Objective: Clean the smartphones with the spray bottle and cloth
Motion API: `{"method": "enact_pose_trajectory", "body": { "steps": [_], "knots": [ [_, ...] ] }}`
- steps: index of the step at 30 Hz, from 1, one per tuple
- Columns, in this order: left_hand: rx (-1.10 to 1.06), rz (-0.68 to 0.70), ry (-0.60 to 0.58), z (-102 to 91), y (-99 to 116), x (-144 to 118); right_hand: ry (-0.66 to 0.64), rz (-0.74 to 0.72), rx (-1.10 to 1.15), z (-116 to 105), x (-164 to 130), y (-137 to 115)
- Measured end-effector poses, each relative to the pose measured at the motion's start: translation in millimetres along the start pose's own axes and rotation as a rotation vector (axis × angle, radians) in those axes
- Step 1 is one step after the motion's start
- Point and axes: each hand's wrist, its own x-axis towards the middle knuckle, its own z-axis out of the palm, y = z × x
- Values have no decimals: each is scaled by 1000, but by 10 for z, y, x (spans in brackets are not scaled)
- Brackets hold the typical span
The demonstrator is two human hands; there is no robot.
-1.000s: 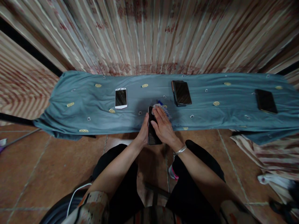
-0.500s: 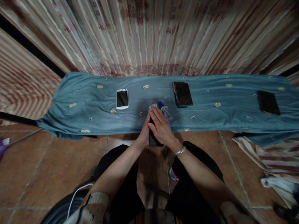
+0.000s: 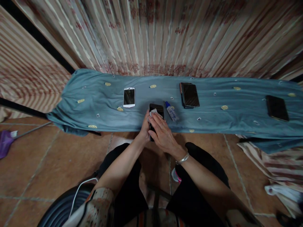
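A dark phone (image 3: 156, 108) lies along my left hand (image 3: 145, 127), which grips it by its left edge. My right hand (image 3: 163, 134) presses a small white cloth (image 3: 152, 113) flat on the phone's screen, its fingers together over the cloth. Part of the screen is covered by that hand. Just right of the phone, a clear bottle with a blue cap (image 3: 171, 111) rests on the teal cloth cover (image 3: 109, 110). A metal bracelet (image 3: 182, 158) circles my right wrist.
A white phone (image 3: 129, 97) lies to the left. Stacked dark devices (image 3: 190, 95) sit right of the bottle, and another dark device (image 3: 277, 108) is farther right. Behind stands a striped curtain (image 3: 151, 41). A purple object (image 3: 6, 143) is on the tiled floor at left.
My right hand and the cloth have slid down the phone toward me, uncovering its top end. The phone appears a little farther up, and the view has shifted slightly.
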Motion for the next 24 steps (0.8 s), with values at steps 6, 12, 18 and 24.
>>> {"method": "enact_pose_trajectory", "body": {
  "steps": [6,12,18,24],
  "knots": [
    [53,47,53,3,107,-44,-28,-24,16,-6,-41,-121],
    [58,43,6,27,204,-205,-50,-37,13,0,-64,-215],
    [19,-35,-121,-56,289,-180,-54,-89,29,27,-88,-301],
    [63,-22,-175,-173,380,-111,-96,-119,30,39,-121,-384]
  ]
}}
